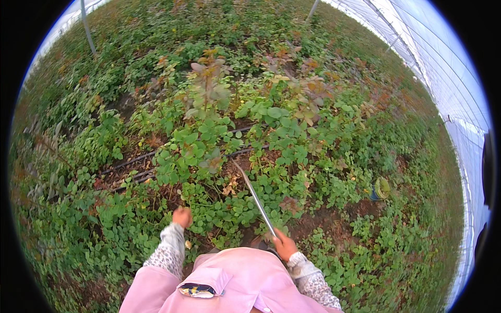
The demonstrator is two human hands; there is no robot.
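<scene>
Our right hand [284,244] was closed around the lower end of a long, slender, silvery metal tool [255,197], its smooth, narrow shaft slanting up and to the left until the slightly bent tip reached low foliage near a patch of crisp, tan dead leaves [229,186]. Our left hand [182,216] hung just above the leaves with its fingers curled in; we could not tell whether it gripped anything. Both wrists wore pale, knitted-looking cuffs and whitish sleeves [167,250] with brown speckles, below a soft pink cloth garment [245,271] with a gaping patch pocket [203,284]. Before us grew dense green bushes [201,138] of rounded, oval leaves, some shoots [211,86] tinged reddish-bronze. Thin black tubes [241,152] crossed the crumbly brown soil [329,224]; a round yellow-green and blue container [383,189] sat to the right, and translucent, ribbed sheeting [443,62] curved beyond.
</scene>
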